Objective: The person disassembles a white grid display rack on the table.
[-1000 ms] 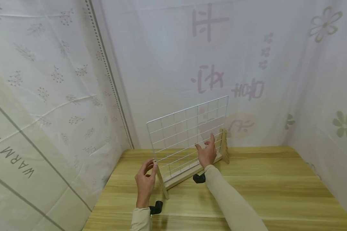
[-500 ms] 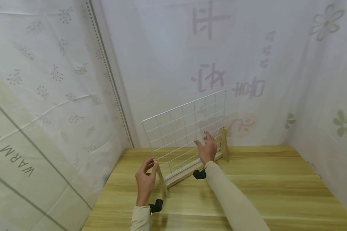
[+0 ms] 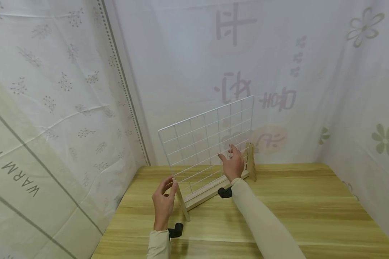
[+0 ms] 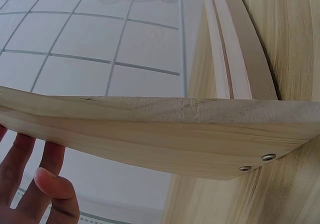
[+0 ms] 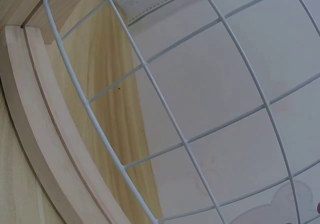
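A white wire grid panel (image 3: 204, 136) stands nearly upright over a light wooden stand (image 3: 210, 190) with a leg at each end. At the top of the near-left leg (image 4: 150, 129), my left hand (image 3: 163, 201) pinches the wood between thumb and fingers. My right hand (image 3: 233, 165) holds the panel by its wires, right of the middle. In the right wrist view, the panel's bottom wire (image 5: 95, 119) lies apart from the grooved base bar (image 5: 55, 129). Only fingertips of the right hand show at that view's edge.
The stand rests on a wood-grain table (image 3: 295, 212). Pale printed cloth (image 3: 181, 72) hangs behind and at both sides. Two metal screws (image 4: 269, 157) show low on the leg. A black wrist mount (image 3: 175, 230) sits at each cuff.
The grid panel has risen from the stand, its left end shifting slightly left. My right hand has moved up a little with it. The left hand stays at the leg's top.
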`<state>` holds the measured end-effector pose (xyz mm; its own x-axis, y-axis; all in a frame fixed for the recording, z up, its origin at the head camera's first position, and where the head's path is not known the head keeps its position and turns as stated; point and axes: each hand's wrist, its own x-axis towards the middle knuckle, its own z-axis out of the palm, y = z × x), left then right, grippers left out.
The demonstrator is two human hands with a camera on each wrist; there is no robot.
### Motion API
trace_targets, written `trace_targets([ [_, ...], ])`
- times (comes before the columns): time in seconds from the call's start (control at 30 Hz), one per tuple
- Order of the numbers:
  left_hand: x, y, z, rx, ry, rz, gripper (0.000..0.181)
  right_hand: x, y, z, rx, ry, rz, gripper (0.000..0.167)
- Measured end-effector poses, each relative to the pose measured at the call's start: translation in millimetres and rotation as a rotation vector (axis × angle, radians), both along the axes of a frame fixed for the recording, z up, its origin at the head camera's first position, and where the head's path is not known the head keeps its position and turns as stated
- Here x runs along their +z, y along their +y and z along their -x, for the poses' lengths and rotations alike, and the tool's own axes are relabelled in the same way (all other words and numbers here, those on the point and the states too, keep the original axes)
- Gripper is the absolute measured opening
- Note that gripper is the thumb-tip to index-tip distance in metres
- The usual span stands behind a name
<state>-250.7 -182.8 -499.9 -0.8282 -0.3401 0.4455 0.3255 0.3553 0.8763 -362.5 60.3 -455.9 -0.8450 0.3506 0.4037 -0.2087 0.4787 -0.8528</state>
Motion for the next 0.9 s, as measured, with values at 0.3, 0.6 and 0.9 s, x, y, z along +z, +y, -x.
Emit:
trace_targets([
  [0.3, 9.8, 5.9, -5.2, 0.017, -0.013, 0.014, 0.028, 11.9, 1.6, -0.5, 0.011, 0.002, -0.002, 0.060],
  [0.6, 29.4, 12.3, -20.6, -0.004, -0.004, -0.016, 0.026, 30.9, 3.7, 2.4, 0.024, 0.016, 0.002, 0.060],
  [0.9, 28.1, 11.6, -19.4, 0.000, -0.015, -0.021, 0.028, 50.1, 3.8, 2.2, 0.023, 0.054, 0.007, 0.060],
])
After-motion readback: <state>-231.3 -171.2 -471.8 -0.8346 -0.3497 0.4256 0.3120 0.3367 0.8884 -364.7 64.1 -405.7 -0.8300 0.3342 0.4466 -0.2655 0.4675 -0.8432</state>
